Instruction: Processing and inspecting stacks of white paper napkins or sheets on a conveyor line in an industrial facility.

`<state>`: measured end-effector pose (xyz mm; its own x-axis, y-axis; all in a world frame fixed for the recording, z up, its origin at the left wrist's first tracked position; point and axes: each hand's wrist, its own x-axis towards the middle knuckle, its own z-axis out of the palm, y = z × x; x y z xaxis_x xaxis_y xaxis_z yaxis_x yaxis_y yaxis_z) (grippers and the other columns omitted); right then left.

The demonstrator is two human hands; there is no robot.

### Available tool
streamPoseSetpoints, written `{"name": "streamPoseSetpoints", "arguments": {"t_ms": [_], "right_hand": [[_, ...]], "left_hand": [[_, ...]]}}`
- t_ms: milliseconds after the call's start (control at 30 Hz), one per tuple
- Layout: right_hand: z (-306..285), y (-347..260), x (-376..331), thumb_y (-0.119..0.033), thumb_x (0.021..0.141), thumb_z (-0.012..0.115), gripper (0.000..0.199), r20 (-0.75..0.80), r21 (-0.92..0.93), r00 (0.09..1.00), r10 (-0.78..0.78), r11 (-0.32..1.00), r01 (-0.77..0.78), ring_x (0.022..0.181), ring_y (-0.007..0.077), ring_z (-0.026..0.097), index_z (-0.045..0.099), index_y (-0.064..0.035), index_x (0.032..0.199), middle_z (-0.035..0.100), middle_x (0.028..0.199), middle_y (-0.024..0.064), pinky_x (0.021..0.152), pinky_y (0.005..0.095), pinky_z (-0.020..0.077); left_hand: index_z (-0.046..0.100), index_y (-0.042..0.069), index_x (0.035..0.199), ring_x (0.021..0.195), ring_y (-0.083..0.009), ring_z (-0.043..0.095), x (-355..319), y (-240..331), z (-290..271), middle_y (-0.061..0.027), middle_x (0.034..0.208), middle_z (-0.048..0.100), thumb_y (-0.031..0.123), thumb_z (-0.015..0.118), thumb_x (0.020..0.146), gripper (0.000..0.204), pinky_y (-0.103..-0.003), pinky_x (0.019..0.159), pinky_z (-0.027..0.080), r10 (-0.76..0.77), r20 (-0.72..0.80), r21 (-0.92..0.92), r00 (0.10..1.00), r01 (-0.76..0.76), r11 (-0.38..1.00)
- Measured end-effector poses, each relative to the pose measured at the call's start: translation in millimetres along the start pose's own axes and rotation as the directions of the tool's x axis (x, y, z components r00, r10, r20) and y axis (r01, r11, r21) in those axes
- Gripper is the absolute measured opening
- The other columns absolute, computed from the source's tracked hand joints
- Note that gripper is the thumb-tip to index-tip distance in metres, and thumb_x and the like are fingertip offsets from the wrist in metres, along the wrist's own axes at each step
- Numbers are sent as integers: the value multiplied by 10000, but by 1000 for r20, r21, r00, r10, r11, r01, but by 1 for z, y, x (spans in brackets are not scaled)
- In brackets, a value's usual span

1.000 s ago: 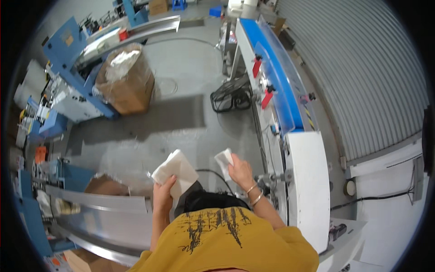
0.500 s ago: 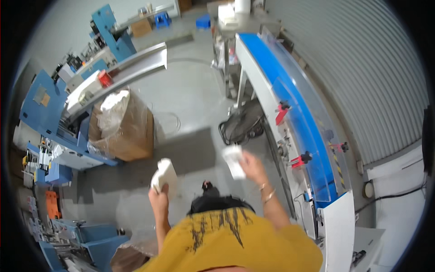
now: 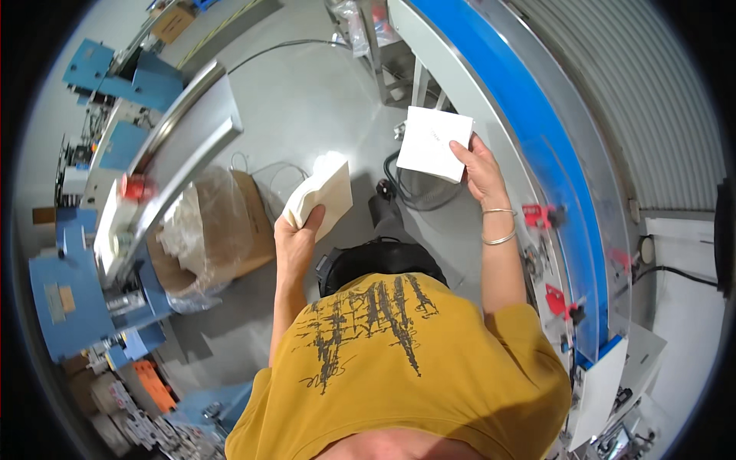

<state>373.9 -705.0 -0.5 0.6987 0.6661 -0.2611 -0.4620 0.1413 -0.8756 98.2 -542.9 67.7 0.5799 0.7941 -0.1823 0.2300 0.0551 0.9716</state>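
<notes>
My left hand (image 3: 297,236) is closed on a cream stack of folded paper (image 3: 326,198), thumb across its face; the layers fan out at the top. My right hand (image 3: 479,169) grips a flat white square packet (image 3: 433,142) by its right edge, with the thumb on top. Faint print shows on the packet's face, but what is inside I cannot make out. The two held things are apart, out in front of my body, and the packet is raised beside the conveyor frame.
A conveyor with a blue belt (image 3: 537,100) and clear guards curves along my right. To the left stand a cardboard box (image 3: 245,222) lined with clear plastic, a metal chute (image 3: 188,126) and blue machines (image 3: 65,295). A black cable (image 3: 287,44) crosses the grey floor.
I have stepped forward along the conveyor. My right hand has lifted the white packet up and outward, its face now toward me. The left hand still holds the cream stack, now raised.
</notes>
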Motion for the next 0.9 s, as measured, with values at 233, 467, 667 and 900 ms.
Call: {"name": "streamPoseSetpoints", "arguments": {"t_ms": [233,467,667,900], "right_hand": [[26,-29,160,-108,910,605,482,30,-39,999,-29,999,31,1131,188,542,427,43,1331,558,1244,116,972,323,435],[30,-104,249,-128,900,615,447,34,17,986,-162,987,162,1110,164,535,466,26,1292,559,1231,110,962,306,430],[19,-115,278,-143,896,628,453,23,136,997,-74,988,70,1101,155,534,477,7,1296,562,1223,96,959,300,431],[25,-118,313,-165,901,624,426,-144,174,974,-174,965,198,1034,145,553,492,10,1267,589,1149,85,905,287,446]], "left_hand": [[613,14,1179,956,-119,586,162,40,10,-24,1047,655,93,676,871,324,-263,824,459,72,-103,-18,992,-74,997],[659,34,1086,890,-131,617,274,104,18,-31,998,672,48,673,849,238,-273,775,493,63,252,128,966,-98,987],[640,8,1098,868,-155,631,346,163,78,-71,973,680,-28,667,816,285,-271,748,499,-73,822,210,565,-182,961],[641,22,1121,894,-199,664,444,188,120,-91,1003,690,14,715,773,356,-296,793,511,-40,983,103,177,-367,924]]}}
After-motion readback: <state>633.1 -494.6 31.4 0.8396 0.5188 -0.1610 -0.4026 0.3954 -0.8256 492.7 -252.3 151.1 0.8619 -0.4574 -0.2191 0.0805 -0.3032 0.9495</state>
